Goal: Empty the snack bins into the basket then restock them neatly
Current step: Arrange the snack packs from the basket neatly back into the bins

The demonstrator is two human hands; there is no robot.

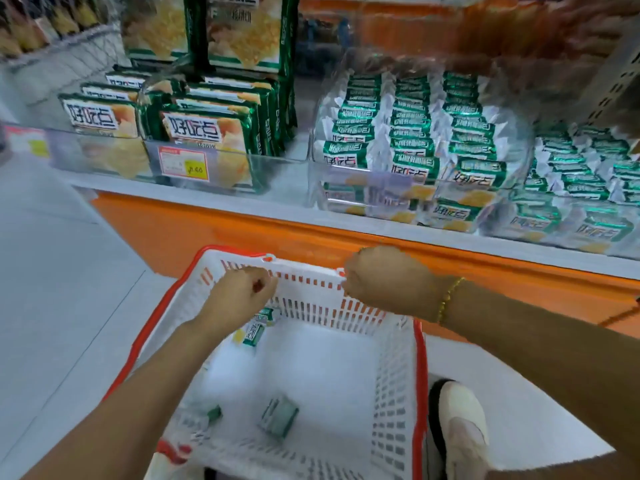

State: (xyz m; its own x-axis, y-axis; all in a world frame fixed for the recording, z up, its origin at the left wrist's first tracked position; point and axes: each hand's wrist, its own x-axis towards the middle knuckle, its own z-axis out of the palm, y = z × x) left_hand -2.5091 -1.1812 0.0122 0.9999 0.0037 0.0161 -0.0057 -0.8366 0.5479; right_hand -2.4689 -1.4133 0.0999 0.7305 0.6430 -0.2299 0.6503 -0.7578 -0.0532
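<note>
Several green snack packets lie in a red-rimmed white slatted plastic basket on the floor below stocked clear plastic bins; left hand and right hand, knuckles up, clench its far rim.

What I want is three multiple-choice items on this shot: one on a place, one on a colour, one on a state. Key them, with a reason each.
1. Where is the price label?
A. on the basket
B. on the front of a clear bin
C. on the floor

2. What colour is the basket rim?
A. blue
B. green
C. red

3. How full is the basket?
A. heaped
B. nearly empty
C. upside down

Key:
1 B, the label sits on the front wall of the clear bin that holds large packs.
2 C, a red band runs along the rim.
3 B, only a few small packs lie on its white bottom.
</note>
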